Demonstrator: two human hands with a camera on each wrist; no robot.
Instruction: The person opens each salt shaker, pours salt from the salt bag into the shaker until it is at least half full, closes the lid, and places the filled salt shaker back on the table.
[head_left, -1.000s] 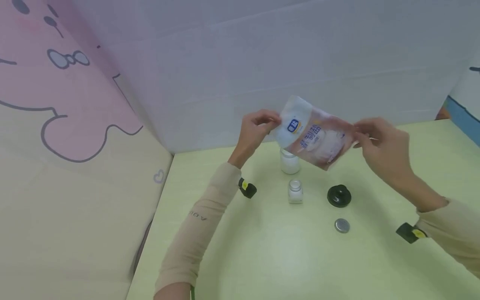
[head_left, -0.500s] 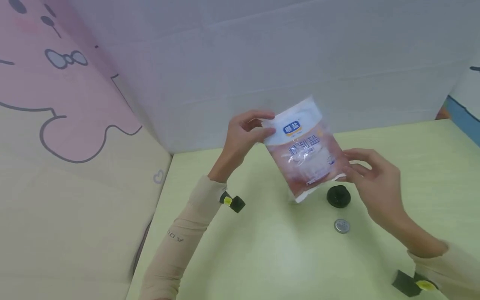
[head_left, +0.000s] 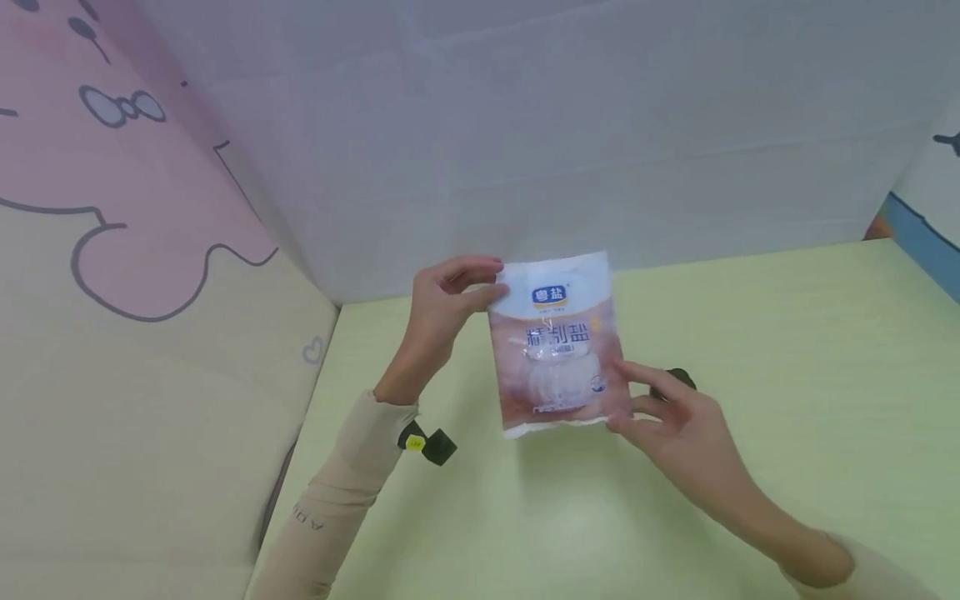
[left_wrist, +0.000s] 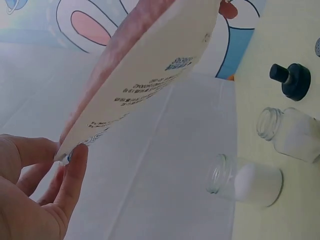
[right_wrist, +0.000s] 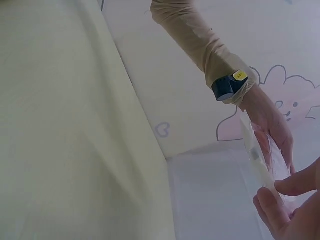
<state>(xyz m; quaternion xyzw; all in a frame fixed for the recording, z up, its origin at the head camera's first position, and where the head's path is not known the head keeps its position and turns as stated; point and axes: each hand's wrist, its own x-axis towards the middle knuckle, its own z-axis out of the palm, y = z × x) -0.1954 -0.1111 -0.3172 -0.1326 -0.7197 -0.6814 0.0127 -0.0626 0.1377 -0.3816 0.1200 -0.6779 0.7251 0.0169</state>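
Note:
A pink and white salt bag (head_left: 555, 350) is held up above the table, printed front facing the head camera. My left hand (head_left: 453, 321) pinches its upper left corner between thumb and fingers. At the lower right corner, my right hand (head_left: 682, 433) grips the edge with thumb and fingertips. The left wrist view shows the bag's pale back with dark print. Below it there, two glass jars stand on the table: one jar (left_wrist: 255, 182) with white contents, and a smaller jar (left_wrist: 295, 132), also whitish inside. The bag hides both jars in the head view.
A black knobbed lid (left_wrist: 295, 80) lies near the jars, partly behind my right hand in the head view. A grey metal cap (left_wrist: 317, 47) shows at the left wrist view's edge. Cloth walls (head_left: 525, 125) stand behind and left of the pale green table (head_left: 810, 350).
Both hands have brought the bag down and leftward, turning it from a slant to nearly upright. It now covers the jars in the head view, and the grip stays at its corners.

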